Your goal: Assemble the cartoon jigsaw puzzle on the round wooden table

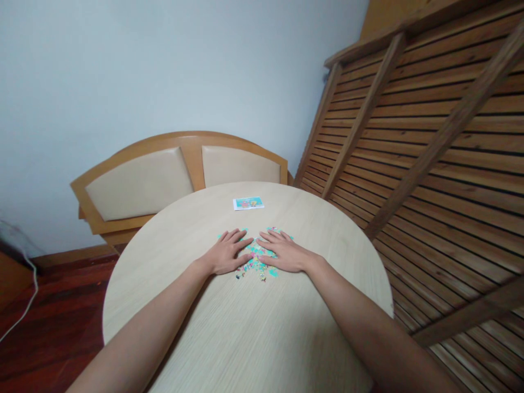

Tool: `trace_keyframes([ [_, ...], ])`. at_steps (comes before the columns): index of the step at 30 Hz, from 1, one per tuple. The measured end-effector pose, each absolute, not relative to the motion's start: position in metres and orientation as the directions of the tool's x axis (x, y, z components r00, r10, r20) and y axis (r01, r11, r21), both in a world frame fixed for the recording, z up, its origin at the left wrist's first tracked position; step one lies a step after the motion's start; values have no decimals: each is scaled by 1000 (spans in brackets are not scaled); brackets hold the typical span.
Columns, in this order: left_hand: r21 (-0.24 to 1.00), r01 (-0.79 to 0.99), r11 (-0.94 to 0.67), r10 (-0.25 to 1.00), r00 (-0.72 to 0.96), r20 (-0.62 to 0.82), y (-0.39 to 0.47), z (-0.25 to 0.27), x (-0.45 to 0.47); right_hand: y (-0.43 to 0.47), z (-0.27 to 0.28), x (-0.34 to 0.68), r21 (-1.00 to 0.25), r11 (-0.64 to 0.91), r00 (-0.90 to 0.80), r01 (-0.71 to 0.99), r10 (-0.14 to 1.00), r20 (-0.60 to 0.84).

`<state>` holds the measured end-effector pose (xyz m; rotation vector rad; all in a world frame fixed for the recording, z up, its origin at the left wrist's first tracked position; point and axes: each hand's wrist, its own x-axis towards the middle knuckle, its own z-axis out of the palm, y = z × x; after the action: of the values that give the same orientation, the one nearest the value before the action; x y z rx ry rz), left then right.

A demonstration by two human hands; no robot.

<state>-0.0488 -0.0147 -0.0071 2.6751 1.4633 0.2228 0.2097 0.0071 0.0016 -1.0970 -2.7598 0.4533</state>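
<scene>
Small colourful pieces (pixel 256 256), mostly turquoise with bits of pink and yellow, lie loosely spread on the round table; they look like jigsaw puzzle pieces. My left hand (pixel 228 252) rests palm down on the left part of them, fingers spread. From the other side my right hand (pixel 285 252) lies flat over the right part, its fingers also apart. The two hands face each other with a narrow gap between the fingertips. Some pieces are hidden under the palms. Beyond the hands lies a card (pixel 248 203) with a turquoise picture of pink and yellow cartoon figures.
The round pale wood table (pixel 245 338) fills the middle. Behind it stands a headboard (pixel 139 183) with cream panels against the wall. A slatted wooden frame (pixel 429 164) leans close on the right. A white cable (pixel 30 295) trails over the dark red floor at left.
</scene>
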Motion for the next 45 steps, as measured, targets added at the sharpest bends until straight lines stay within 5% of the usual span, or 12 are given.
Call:
trace_keyframes([
  [15, 186, 798, -573, 818, 572, 62, -18, -6, -52, 27, 2, 239, -366, 559, -588, 744, 808, 40],
  [19, 181, 834, -521, 848, 530, -4, -18, -9, -52, 32, -5, 248, -356, 493, -543, 794, 838, -50],
  [34, 196, 869, -454, 886, 464, -5, -9, -9, -61, 7, 2, 209, -336, 671, -725, 661, 687, -55],
  [45, 265, 864, -429, 903, 402, 151, -15, -9, -40, 17, -7, 219, -343, 588, -639, 733, 767, -50],
])
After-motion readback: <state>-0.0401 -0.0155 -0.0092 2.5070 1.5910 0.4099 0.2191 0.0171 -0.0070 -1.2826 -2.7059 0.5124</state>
